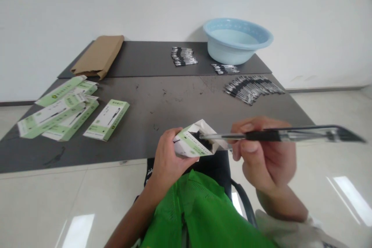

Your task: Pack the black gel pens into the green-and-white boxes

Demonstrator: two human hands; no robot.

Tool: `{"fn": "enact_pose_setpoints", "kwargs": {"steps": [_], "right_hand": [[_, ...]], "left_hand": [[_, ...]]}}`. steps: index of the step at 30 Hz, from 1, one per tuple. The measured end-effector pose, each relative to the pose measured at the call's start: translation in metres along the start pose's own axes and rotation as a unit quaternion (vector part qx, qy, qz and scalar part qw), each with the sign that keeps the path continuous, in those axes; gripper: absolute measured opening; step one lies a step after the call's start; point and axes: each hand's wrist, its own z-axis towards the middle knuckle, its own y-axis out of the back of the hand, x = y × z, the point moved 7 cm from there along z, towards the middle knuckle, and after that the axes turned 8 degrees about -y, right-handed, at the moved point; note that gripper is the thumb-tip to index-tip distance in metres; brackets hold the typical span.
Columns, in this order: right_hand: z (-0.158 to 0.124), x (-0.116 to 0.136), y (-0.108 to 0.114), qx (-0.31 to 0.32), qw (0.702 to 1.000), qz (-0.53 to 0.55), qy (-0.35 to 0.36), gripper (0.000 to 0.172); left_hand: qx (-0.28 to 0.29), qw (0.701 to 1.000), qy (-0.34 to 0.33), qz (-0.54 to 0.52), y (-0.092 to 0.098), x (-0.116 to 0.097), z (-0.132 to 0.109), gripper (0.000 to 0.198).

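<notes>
My left hand (170, 159) is closed around a small green and white pen box (190, 145), whose flaps are open toward the right. Dark pen ends show inside the box. In my right hand (266, 159) a black and clear pen (263, 135) is pinched between thumb and fingers. The pen lies almost level, its silvery tip at the box's opening and its capped end pointing right. Whether the tip is just inside the box or in front of it, I cannot tell.
Several green and white boxes (106, 120) lie at the table's left, near a brown paper bag (100, 56). A light blue basin (236, 42) stands at the back right. Pens are laid in rows: a large fan (252, 88), a smaller group (183, 56) and another (225, 69) by the basin.
</notes>
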Motion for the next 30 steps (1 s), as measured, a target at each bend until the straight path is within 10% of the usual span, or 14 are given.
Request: {"fn": "enact_pose_setpoints", "kwargs": {"steps": [10, 24, 30], "right_hand": [[0.004, 0.022, -0.009, 0.041, 0.975, -0.208, 0.058, 0.013], [0.019, 0.010, -0.019, 0.170, 0.978, -0.118, 0.012, 0.007], [0.021, 0.024, -0.009, 0.113, 0.984, -0.136, 0.017, 0.033]], "left_hand": [[-0.006, 0.998, -0.045, 0.053, 0.016, -0.019, 0.000, 0.083], [0.016, 1.000, -0.011, 0.003, 0.022, -0.025, -0.009, 0.077], [0.010, 0.998, 0.020, -0.050, 0.023, -0.030, -0.014, 0.083]]}}
